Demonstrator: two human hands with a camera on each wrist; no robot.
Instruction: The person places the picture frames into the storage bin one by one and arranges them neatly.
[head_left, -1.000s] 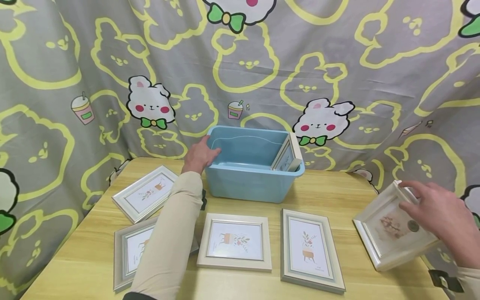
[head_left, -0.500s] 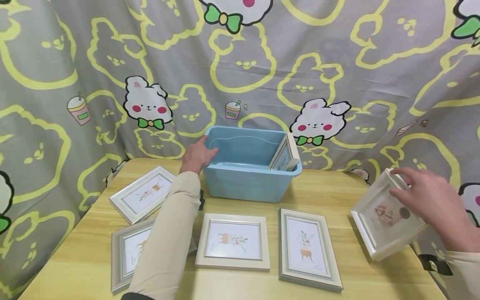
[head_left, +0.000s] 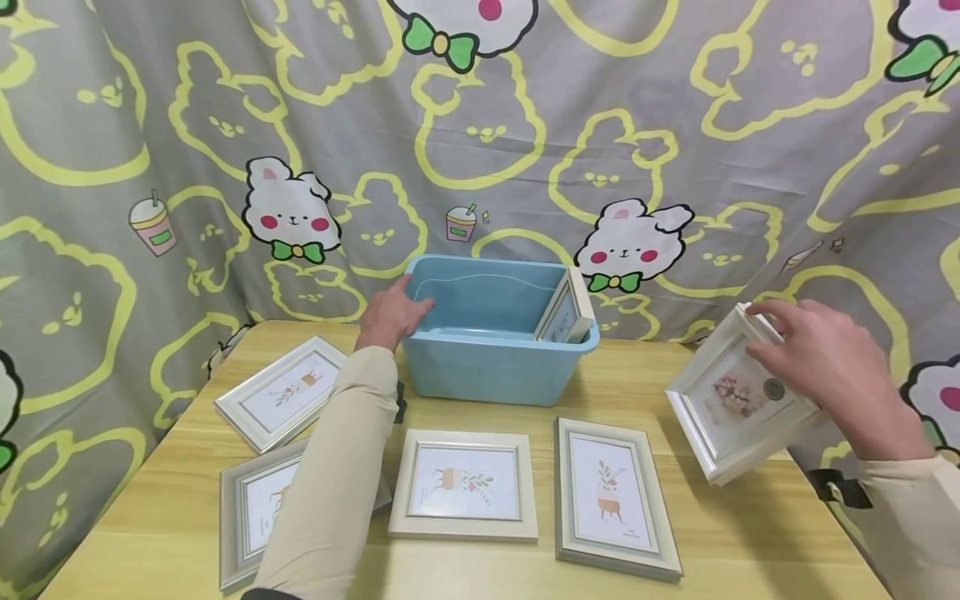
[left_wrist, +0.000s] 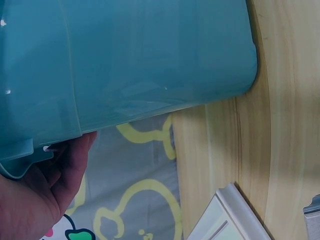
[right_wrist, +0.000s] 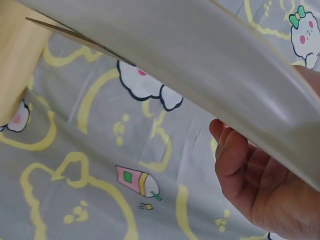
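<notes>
My left hand (head_left: 392, 315) grips the left rim of a blue plastic bin (head_left: 487, 375); in the left wrist view its fingers (left_wrist: 76, 167) curl under the rim. Inside the bin, one white picture frame (head_left: 576, 310) leans upright against the right end. My right hand (head_left: 828, 367) holds a cream picture frame (head_left: 731, 404) with a pink flower print by its upper edge, tilted over the table's right side. In the right wrist view, this frame's pale side (right_wrist: 200, 60) crosses above curled fingers (right_wrist: 234, 160).
Several picture frames lie flat on the wooden table (head_left: 465, 575): a white one (head_left: 285, 392) at left, a grey one (head_left: 258, 508) partly under my left sleeve, a cream one (head_left: 465, 485) in front of the bin, and another (head_left: 617, 497) to its right. A patterned curtain (head_left: 337, 108) hangs behind.
My right hand has moved left and upward with the flower-print picture frame, bringing it closer to the bin. My left hand stays on the bin's rim.
</notes>
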